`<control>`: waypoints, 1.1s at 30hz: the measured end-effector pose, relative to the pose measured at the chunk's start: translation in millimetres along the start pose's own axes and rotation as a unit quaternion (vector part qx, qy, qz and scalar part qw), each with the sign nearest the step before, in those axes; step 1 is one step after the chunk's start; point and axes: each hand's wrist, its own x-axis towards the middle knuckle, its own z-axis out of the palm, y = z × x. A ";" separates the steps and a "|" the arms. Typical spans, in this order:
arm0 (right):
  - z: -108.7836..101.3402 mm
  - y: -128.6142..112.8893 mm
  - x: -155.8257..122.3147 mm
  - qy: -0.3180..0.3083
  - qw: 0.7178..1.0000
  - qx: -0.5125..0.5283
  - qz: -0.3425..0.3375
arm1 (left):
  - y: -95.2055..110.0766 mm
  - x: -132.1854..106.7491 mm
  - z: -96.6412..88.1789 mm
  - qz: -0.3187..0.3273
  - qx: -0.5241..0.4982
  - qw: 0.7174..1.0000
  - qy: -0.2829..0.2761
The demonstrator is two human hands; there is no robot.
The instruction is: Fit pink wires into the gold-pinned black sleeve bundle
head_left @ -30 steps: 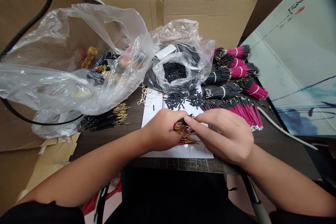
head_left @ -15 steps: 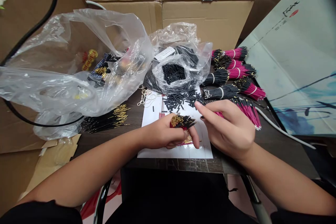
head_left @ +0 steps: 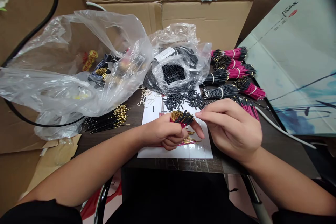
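Observation:
My left hand (head_left: 164, 131) is wrapped round a bundle of pink wires (head_left: 182, 118) with gold terminals, several of them capped by short black tubes. Its index finger stretches out under the bundle's tips. Thumb and fingertips of my right hand (head_left: 233, 131) are pinched together right at the bundle's right end; whatever is between them is too small to make out. Beneath both hands lies a white sheet (head_left: 148, 151), with more pink wires with gold ends (head_left: 190, 140) on it. Loose black tubes (head_left: 174, 101) are scattered behind the bundle.
Behind the sheet, a clear bag (head_left: 201, 59) full of black tubes stands open. Tied wire bundles (head_left: 237, 71) are stacked to the right. A large plastic bag (head_left: 126, 87) and black wires (head_left: 105, 120) lie left. White string loops (head_left: 145, 98) rest near the sheet. Cardboard (head_left: 204, 17) stands behind.
My right hand's pinched fingertips have come down and in to the bundle's end. My left hand has turned slightly, so the bundle's tips point more up and right.

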 end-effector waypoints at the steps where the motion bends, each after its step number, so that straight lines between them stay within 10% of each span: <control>1: 0.6 -1.2 0.5 -0.003 1.000 -0.004 0.007 | -0.2 0.7 -0.1 -0.006 -0.001 1.000 0.003; 33: 4.0 5.4 -4.3 -0.020 0.996 0.060 0.067 | -5.1 3.4 -5.1 -0.036 0.011 0.999 0.026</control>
